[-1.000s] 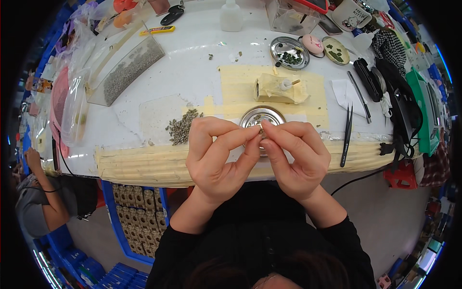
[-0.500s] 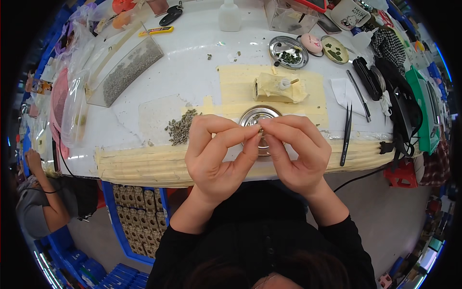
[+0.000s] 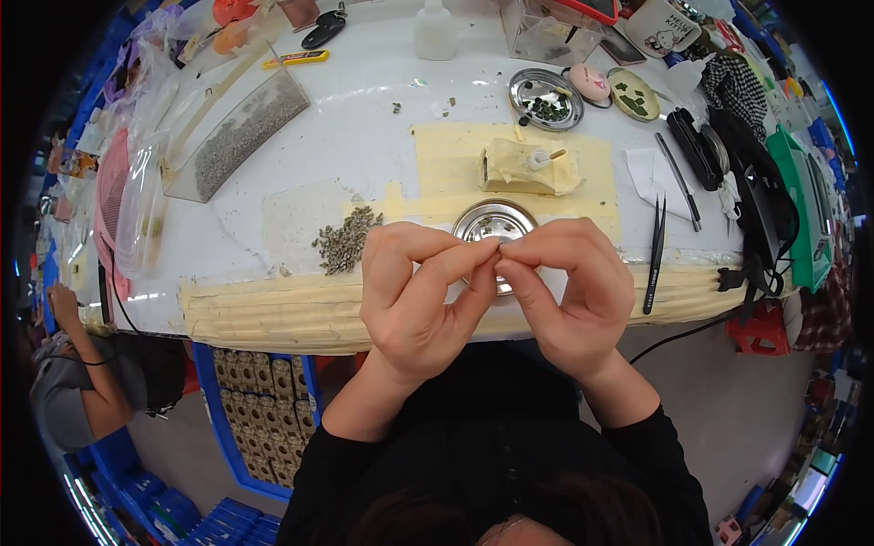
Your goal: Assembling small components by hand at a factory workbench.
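Observation:
My left hand (image 3: 421,296) and my right hand (image 3: 575,296) meet fingertip to fingertip above a round metal dish (image 3: 464,217). Both are closed in a pinch. Whatever lies between the fingertips is too small and too covered to name. A few tiny pieces show inside the dish, whose near side the fingers partly hide. Left of my left hand lies a pile of small grey-brown parts (image 3: 346,241). Black tweezers (image 3: 655,264) rest on the table to the right of my right hand. Beyond the dish stands a tape-wrapped block (image 3: 519,171) with a small white nozzle-like piece on top.
A clear tray of grey granules (image 3: 250,132) lies at left. Farther back are a metal dish with dark green pieces (image 3: 546,109), a white bottle (image 3: 435,35) and a yellow cutter (image 3: 296,59). Below the taped table edge sits a blue crate (image 3: 238,460) of metal parts. Another person's arm (image 3: 96,382) shows far left.
Both hands have shifted slightly to the right and the fingertips have moved a little nearer to me, uncovering more of the dish. They still pinch together.

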A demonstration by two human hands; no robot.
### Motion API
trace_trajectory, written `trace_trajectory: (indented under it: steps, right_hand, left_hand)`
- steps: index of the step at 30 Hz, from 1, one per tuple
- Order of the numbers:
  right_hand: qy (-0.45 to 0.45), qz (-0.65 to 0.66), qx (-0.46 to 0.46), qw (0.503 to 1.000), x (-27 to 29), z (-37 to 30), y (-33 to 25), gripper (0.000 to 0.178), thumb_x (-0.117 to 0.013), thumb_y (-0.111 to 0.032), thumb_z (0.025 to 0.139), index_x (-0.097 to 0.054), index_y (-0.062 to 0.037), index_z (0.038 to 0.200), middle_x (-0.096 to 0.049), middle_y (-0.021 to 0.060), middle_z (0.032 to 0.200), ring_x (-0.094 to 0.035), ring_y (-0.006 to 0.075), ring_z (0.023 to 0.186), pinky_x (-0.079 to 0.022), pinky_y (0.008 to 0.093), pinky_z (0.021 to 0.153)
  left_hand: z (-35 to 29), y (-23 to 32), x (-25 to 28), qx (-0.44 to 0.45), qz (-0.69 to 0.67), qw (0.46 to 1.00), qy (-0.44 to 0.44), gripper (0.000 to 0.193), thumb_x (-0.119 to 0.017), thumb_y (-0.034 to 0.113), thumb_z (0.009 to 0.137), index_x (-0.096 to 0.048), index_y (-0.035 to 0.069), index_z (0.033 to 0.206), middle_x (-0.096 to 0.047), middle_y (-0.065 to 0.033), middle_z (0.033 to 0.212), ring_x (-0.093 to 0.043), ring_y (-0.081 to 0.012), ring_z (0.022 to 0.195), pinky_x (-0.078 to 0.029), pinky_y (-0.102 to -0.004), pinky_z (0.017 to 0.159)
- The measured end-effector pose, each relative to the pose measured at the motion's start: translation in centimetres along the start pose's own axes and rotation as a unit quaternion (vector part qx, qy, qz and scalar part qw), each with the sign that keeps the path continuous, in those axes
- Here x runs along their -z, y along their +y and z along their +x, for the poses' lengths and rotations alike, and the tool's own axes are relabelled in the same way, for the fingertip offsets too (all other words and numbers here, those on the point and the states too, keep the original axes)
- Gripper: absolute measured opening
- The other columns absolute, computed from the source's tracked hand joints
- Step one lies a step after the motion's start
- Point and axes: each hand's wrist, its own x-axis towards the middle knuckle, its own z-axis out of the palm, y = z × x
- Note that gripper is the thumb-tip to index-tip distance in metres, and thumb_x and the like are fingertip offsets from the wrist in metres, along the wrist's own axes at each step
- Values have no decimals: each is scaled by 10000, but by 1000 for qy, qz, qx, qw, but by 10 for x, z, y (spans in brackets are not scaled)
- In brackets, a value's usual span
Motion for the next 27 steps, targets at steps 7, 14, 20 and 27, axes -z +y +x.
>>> trace_trajectory:
  steps: [7,14,20,27]
  right_hand:
    - [38,-119,136,983,-9,1,0,308,-790,17,742,-748,-20,1045,-682,88,880,-672,205,736,-547,287,604]
    - [36,-77,102,991,-9,1,-1,281,-782,28,752,-738,11,1029,-701,114,892,-697,225,733,-559,295,613]
    - [47,-146,154,976,-9,4,3,244,-783,17,762,-733,18,1001,-704,124,890,-698,234,723,-556,293,601]
    - [-30,238,-205,949,-2,1,-8,119,-701,-26,908,-698,30,1013,-692,70,879,-663,130,787,-543,253,702]
  left_hand:
    - [-2,-2,0,60,-42,997,8,279,-819,-34,677,-745,33,937,-602,-37,841,-551,-197,745,-417,-304,629]
    - [-3,-2,0,32,-33,999,17,257,-811,-41,685,-746,34,922,-610,-38,837,-546,-197,743,-422,-303,635]
    - [-1,-1,1,26,-31,999,16,268,-812,-37,677,-748,40,925,-615,-36,838,-548,-195,750,-423,-303,636]
    - [-1,2,4,-5,-26,1000,2,248,-795,-51,720,-745,37,946,-602,-37,873,-538,-183,804,-423,-296,691]
